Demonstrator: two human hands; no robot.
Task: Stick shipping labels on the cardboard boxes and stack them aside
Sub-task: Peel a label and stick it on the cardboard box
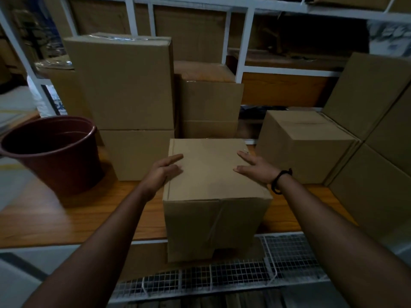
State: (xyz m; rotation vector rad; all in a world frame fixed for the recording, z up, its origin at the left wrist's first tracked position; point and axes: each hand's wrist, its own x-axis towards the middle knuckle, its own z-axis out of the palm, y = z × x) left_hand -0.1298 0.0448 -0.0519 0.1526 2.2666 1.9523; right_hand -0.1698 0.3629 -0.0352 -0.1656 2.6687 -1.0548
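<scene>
Cardboard box [213, 174], stiff and likely light, bears left hand [163, 172] and right hand [255, 168] flat on its top edges, each grip open, clasping nothing; lift by opposite sides.

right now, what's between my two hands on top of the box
Only bare cardboard: in the head view, the top of the box between the left hand and the right hand carries no label.

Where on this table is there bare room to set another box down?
Bare tabletop lies front-left, between the bucket and the middle box. A narrower strip runs right of it. Stacked boxes crowd the back.
</scene>
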